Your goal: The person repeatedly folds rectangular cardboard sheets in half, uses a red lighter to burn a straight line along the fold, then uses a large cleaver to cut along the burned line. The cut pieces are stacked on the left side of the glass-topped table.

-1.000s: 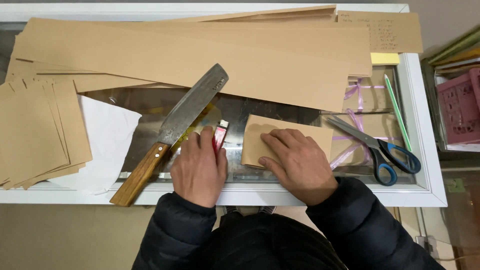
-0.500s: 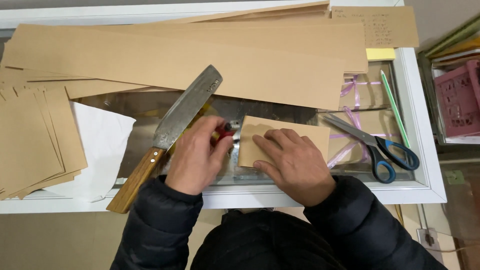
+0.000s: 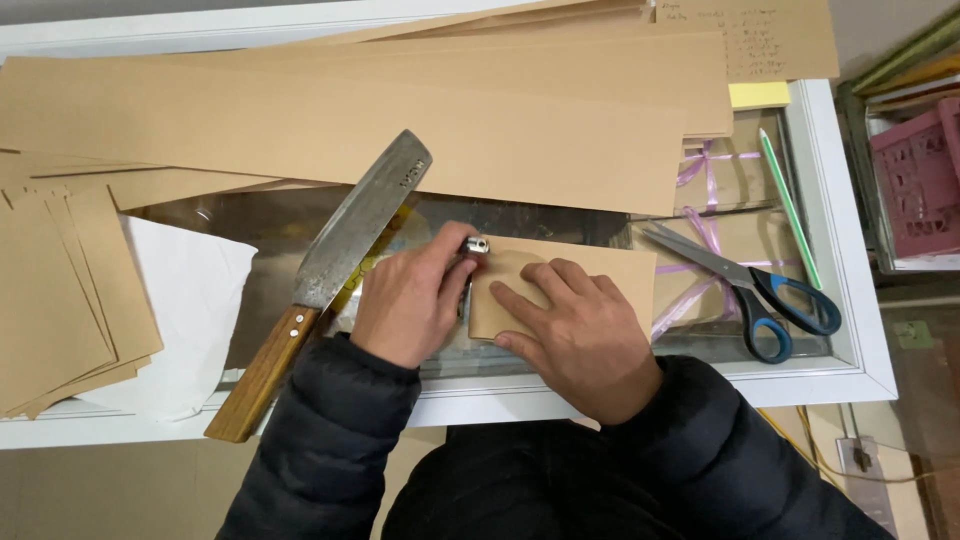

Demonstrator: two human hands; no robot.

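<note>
A person's right hand lies flat, fingers spread, on a small brown paper piece near the front edge of the glass-topped counter, while the left hand is closed around a small metal-tipped tool touching the paper's left edge. A wooden-handled cleaver lies just left; blue-handled scissors rest toward the right edge

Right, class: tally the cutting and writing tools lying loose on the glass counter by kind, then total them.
Cleaver with wooden handle: 1
Scissors with blue handles: 1
Green pencil: 1
Total: 3
</note>
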